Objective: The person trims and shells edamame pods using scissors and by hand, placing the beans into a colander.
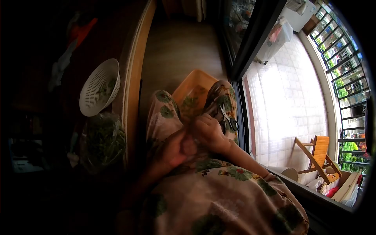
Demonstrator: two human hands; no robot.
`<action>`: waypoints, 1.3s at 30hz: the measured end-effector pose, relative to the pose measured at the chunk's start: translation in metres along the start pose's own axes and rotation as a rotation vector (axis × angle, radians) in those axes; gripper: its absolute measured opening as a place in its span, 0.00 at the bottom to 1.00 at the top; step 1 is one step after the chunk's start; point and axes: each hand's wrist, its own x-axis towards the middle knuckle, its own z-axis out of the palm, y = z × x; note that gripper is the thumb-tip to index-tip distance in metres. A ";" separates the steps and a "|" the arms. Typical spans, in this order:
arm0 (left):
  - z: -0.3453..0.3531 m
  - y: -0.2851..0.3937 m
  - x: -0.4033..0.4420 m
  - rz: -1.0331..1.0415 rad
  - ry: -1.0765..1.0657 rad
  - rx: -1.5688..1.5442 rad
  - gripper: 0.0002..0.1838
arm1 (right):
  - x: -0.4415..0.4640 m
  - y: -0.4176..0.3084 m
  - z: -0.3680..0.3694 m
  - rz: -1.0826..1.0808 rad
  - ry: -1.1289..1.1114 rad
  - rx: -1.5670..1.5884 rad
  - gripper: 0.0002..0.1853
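Note:
Both of my hands meet over my lap, above a yellow-orange bin [187, 84] that stands between my knees with green scraps at its bottom. My right hand [211, 133] is closed, its fingers curled inward, and anything inside it is hidden. Just below and left of it, my left hand [178, 150] is smeared by motion and its fingers do not show clearly. A pair of scissors [228, 118] with dark handles rests on my right knee, close to the right hand. Patterned cloth with green leaves covers my legs.
On the dark table at left stand a white colander [94, 92] with a few greens and a clear plastic bag [103, 143] of leafy greens. A sliding door frame [256, 47] runs along my right. Beyond it are a tiled balcony [286, 102] and a folding wooden chair [320, 154].

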 end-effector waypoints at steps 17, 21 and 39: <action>-0.001 -0.001 0.029 0.529 0.325 0.476 0.15 | 0.005 0.003 0.009 -0.015 0.050 -0.194 0.07; -0.005 0.001 0.027 0.484 0.274 0.351 0.13 | 0.005 0.001 0.009 0.011 0.043 -0.153 0.08; -0.038 0.006 0.023 0.394 0.176 -0.002 0.16 | -0.003 0.002 0.013 -0.069 -0.036 -0.042 0.06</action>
